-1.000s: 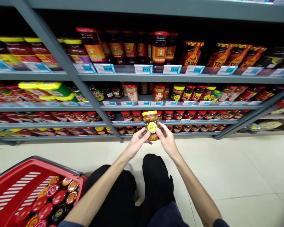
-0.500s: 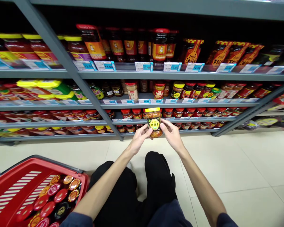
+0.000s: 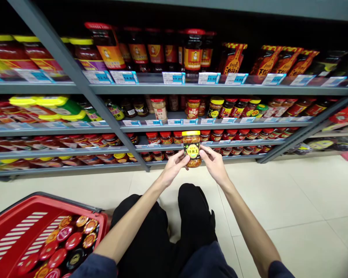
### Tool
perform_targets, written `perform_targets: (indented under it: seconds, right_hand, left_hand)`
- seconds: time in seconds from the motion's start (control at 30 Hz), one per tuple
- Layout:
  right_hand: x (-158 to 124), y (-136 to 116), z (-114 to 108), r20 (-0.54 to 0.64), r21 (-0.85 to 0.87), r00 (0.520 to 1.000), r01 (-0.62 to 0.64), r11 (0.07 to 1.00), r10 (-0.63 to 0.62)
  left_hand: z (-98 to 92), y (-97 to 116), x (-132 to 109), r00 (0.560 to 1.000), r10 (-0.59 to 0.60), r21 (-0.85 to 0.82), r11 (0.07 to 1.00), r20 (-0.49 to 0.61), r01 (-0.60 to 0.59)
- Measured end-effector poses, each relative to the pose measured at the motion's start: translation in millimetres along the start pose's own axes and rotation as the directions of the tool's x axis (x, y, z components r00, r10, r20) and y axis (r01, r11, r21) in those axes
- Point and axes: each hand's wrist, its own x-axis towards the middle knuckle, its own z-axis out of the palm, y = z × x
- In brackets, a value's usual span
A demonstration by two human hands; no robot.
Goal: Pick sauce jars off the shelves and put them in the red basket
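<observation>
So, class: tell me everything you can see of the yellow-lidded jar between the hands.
The jar is see-through, yellow-lidded and packed with chunky orange-red contents. A round yellow label with dark characters sits on its front. It stands roughly upright before the lower shelves, held at its sides by the left hand and right hand.
</observation>
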Motion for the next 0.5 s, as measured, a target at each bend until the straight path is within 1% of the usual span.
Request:
perform_targets:
  seconds: [0.23, 0.33, 0.4, 0.5]
  right_hand:
    - [1, 5, 3, 0.031, 0.008, 0.998, -0.049, 0.999, 0.049]
    - [1, 5, -1, 0.013, -0.028, 0.999, -0.049, 0.998, 0.049]
    - [0, 2, -6, 0.01, -0.038, 0.999, -0.035, 0.999, 0.035]
    - [0, -5, -15, 0.043, -0.066, 0.999, -0.03, 0.997, 0.032]
  left_hand:
    - [-3.8, -4, 1, 0.999, 0.04, 0.075, 0.996, -0.007, -0.039]
    - [0.2, -7, 2, 0.997, 0.067, 0.062, 0.996, 0.039, -0.07]
    - [3.5, -10, 4, 0.995, 0.063, 0.051, 0.996, 0.078, -0.067]
    - [7.8, -15, 8, 0.99, 0.068, 0.035, 0.997, 0.123, -0.073]
